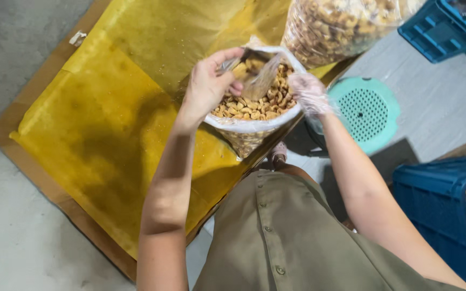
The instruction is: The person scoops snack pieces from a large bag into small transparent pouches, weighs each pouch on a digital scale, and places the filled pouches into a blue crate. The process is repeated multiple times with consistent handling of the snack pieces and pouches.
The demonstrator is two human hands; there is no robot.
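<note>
Nuts (254,108) fill the big clear bag (252,126) that sits open at the edge of the worktop (98,134), right in front of me. They are pale brown and piled close to the rolled-down rim of the bag. My left hand (208,86) is bare, and it pinches a small clear bag (257,75) over the pile, with my fingers closed on its top edge. This small bag hangs partly open and has a few nuts in it. My right hand (309,94) wears a thin see-through glove and rests at the right side of the big bag, touching its rim; I cannot tell if its fingers are gripping or just loose. My two hands are close, with the small bag between them. A yellow sheet covers the worktop, with brown cardboard (12,116) under it. Another big bag of nuts (335,24) stands behind the open one. A round green stool (368,110) sits on the floor just to my right. One blue crate (440,29) is far up on the right, and another blue crate (432,199) with nuts in it is near my right arm.
</note>
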